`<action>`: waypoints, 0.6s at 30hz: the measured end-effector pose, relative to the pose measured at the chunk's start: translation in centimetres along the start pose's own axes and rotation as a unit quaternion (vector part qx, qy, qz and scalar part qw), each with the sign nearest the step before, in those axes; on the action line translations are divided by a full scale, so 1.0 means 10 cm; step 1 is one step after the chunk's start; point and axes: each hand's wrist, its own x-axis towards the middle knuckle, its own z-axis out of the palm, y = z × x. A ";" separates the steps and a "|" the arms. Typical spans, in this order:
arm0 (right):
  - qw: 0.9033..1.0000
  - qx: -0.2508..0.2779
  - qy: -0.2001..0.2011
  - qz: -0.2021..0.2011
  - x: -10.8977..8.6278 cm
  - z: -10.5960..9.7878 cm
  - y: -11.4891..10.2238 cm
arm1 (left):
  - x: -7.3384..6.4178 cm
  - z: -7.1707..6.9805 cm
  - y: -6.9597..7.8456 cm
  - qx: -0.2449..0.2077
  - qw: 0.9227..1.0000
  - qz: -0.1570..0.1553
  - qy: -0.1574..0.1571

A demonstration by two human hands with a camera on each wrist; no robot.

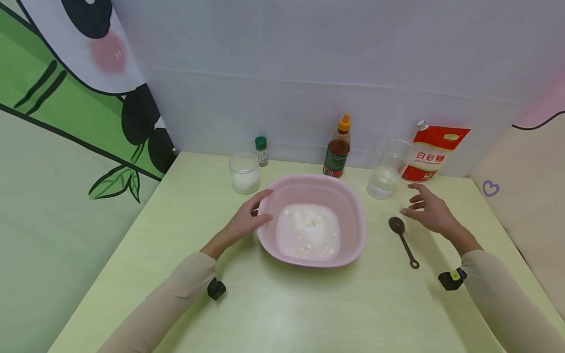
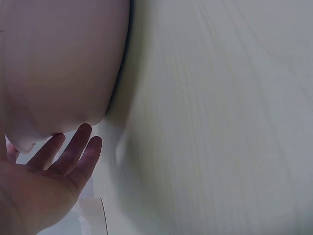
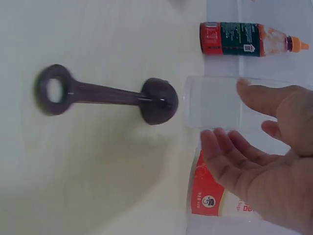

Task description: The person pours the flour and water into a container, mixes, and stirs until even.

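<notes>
left fingers [image 1: 259, 197] grip one basin [image 1: 318, 190]; right fingers [image 3: 220, 164] hang loose near one spoon [image 3: 106, 94].

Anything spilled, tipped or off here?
Nothing stands out. The pink basin holds its lumpy white contents; the lumps may just be unmixed. The glass and sauce bottle stand upright, and no spill shows on the table.

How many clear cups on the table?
2. The shorter cup, with white contents, is by the green-capped bottle; the taller cup stands between the sauce bottle and the red-and-white pouch.
</notes>
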 end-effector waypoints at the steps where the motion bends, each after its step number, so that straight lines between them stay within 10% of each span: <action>1: 1.000 -0.005 -0.014 -0.002 -0.04 0.02 0.00 | 0.00 0.00 0.00 0.000 1.000 0.000 0.000; 10: 0.992 -0.032 -0.118 -0.014 -0.28 0.19 0.09 | -0.02 0.00 0.02 -0.001 1.000 0.003 0.000; 18: 0.990 -0.036 -0.132 -0.035 -0.35 0.30 0.14 | -0.03 -0.01 0.04 0.000 1.000 0.005 0.000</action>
